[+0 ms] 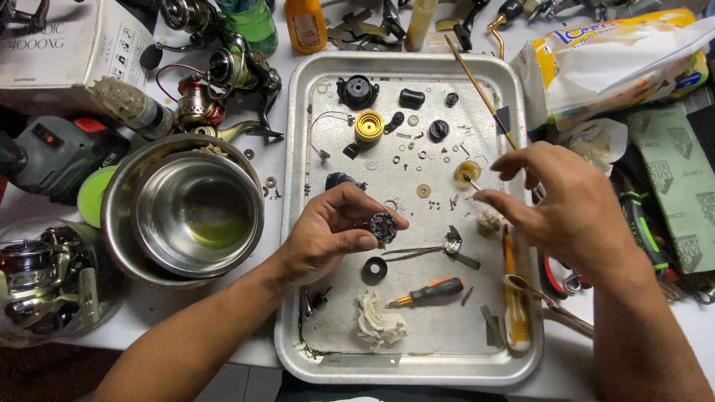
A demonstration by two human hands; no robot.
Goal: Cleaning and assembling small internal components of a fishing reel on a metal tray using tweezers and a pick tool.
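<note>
Left hand (335, 227) has a small round dark metal gear part (384, 226) pinched in its fingertips over the dented aluminium tray (298, 298). Right hand (570, 208) pinches a thin stick-like tool (472, 183), tip near a little yellow-greased ring (467, 172). An orange-handled screwdriver (432, 292) lies below, stainless bowls (186, 212) off left.

A steel bowl (195, 212), orange screwdriver (432, 292) and white rag (378, 320) surround the tray (298, 223).

left hand (335, 227): pinches small dark round part (383, 225) | right hand (566, 205): thin pin (471, 182) (over metal tray (298, 149))
</note>
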